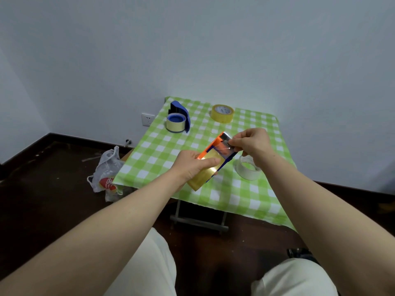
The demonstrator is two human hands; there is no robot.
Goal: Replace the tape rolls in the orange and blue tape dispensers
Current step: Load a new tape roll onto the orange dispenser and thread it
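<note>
My left hand [193,165] grips the orange tape dispenser [213,146] with a yellowish tape roll [203,176] seated in it, held above the table. My right hand [250,144] pinches the clear tape end at the dispenser's metal blade end [226,137]. The blue tape dispenser [178,116] lies at the table's far left with a pale yellow roll on its blue hub. A loose yellow tape roll [222,113] lies at the far middle. A nearly spent whitish roll [248,168] lies under my right wrist.
The small folding table has a green and white checked cloth [162,146]. A white plastic bag [106,171] sits on the dark floor to the left, near a wall socket [148,119]. My knees in pale trousers are at the bottom.
</note>
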